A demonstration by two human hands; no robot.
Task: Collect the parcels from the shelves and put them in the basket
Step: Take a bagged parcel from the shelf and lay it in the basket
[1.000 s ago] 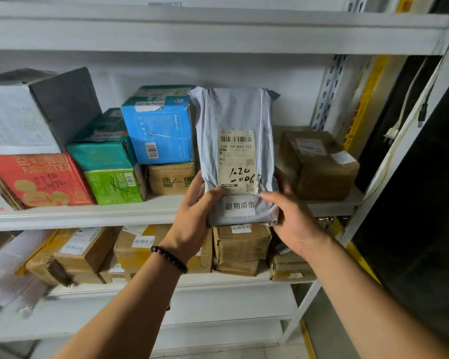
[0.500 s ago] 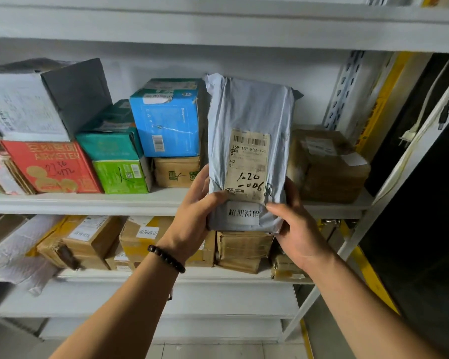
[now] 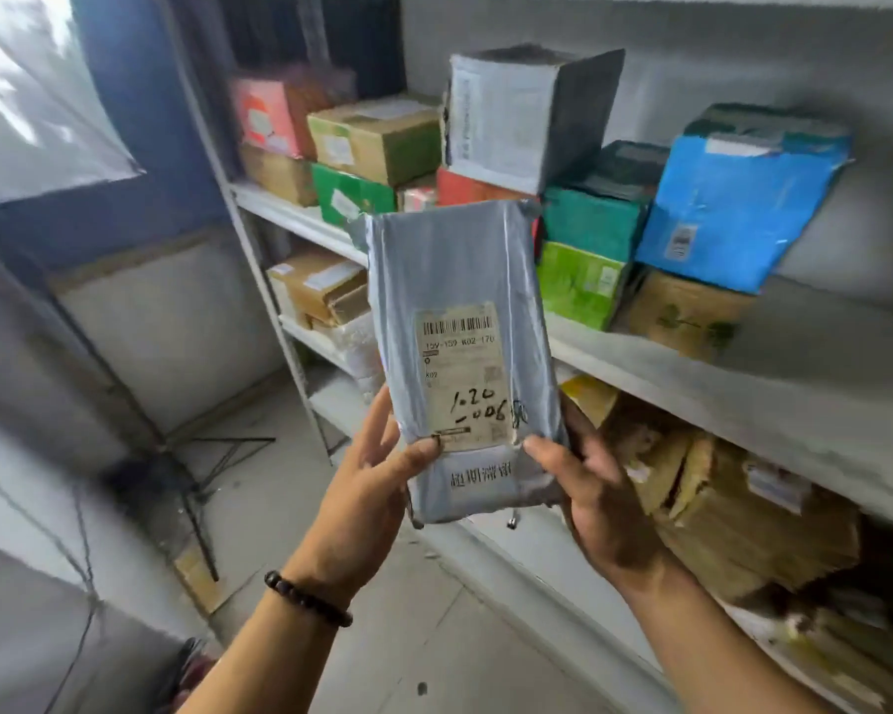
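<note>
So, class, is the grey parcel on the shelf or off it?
Off it: the left hand and right hand hold the parcel upright, in front of the shelf.

Both hands hold a grey parcel (image 3: 460,322) upright in front of the shelves (image 3: 692,399): the left hand (image 3: 377,487) grips its lower left edge, thumb on the label (image 3: 462,373), and the right hand (image 3: 594,497) grips the lower right. Behind it sit a blue box (image 3: 733,198), a teal box (image 3: 594,219), a green box (image 3: 578,283) and a grey box (image 3: 522,110). A bead bracelet (image 3: 305,600) circles the left wrist.
</note>
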